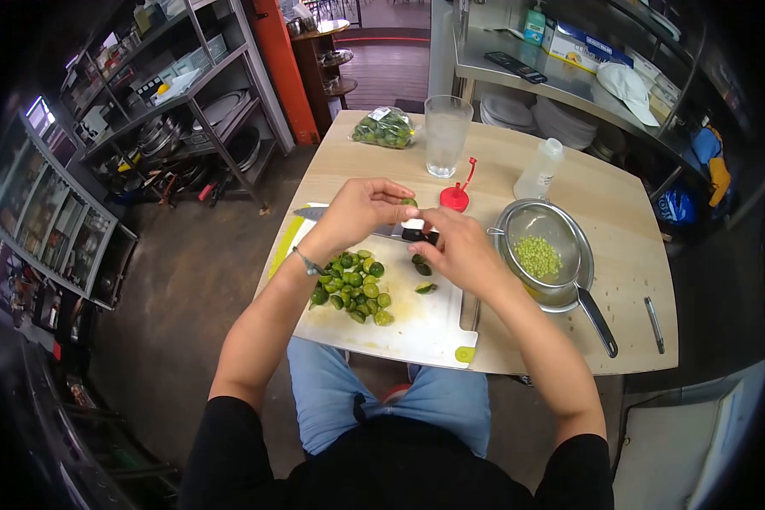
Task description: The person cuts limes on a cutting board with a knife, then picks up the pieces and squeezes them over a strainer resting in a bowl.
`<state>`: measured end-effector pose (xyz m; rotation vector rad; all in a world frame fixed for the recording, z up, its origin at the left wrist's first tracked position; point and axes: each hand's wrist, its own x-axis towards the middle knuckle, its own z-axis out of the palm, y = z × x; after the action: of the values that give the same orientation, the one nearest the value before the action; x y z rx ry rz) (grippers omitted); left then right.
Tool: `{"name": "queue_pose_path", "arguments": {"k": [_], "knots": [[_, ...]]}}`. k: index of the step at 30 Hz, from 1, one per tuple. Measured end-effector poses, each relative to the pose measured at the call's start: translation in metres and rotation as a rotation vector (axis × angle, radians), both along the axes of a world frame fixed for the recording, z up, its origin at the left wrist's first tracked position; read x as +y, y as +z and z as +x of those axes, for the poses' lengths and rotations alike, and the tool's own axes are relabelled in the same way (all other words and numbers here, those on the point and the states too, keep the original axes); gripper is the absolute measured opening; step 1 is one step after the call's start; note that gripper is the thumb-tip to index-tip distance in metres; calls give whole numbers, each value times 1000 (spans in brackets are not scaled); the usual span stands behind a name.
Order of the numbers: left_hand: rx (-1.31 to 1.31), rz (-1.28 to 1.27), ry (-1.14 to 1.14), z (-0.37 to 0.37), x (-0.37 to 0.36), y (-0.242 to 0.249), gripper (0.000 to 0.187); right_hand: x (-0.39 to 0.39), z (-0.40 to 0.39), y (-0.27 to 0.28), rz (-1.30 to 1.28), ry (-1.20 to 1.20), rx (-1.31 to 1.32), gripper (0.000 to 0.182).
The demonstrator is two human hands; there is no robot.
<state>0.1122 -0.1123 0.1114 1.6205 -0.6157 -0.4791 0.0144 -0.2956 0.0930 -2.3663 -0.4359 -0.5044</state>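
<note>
My left hand (367, 211) is closed in a pinch on a small green lime piece (410, 203). Close beside it, my right hand (457, 246) has its fingers bent and its thumb apart from the index finger, with nothing visible held. Its index fingertip comes near my left thumb. Beneath both hands a knife (388, 230) lies across the top of the white cutting board (425, 327). Cut lime halves (354, 287) are heaped on the board's left. A few darker pieces (421, 265) lie under my right hand, and one wedge (426, 288) sits nearer me.
A strainer with seeds (537, 255) rests over a metal bowl (561, 302) at right. Behind stand a glass (447, 136), a red squeeze-bottle cap (455, 197), a plastic bottle (539, 168) and a bag of limes (384, 129). A pen (654, 325) lies near the table's right edge.
</note>
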Motion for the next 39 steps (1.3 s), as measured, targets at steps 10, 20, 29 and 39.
{"name": "queue_pose_path", "arguments": {"k": [10,20,29,39], "knots": [[-59,-164,-88,-29,-78,11,33,-56,-30,20,278,-189,-125,27],[-225,-26,-84,-46,-100,12,29,-105,-90,36,5,-348,-107,20],[-277,240,301,-3,47,-19,25,1,-18,-24,-270,-114,2,14],[-595,291,406,-75,155,-53,26,37,73,-35,-609,-104,323,34]]}}
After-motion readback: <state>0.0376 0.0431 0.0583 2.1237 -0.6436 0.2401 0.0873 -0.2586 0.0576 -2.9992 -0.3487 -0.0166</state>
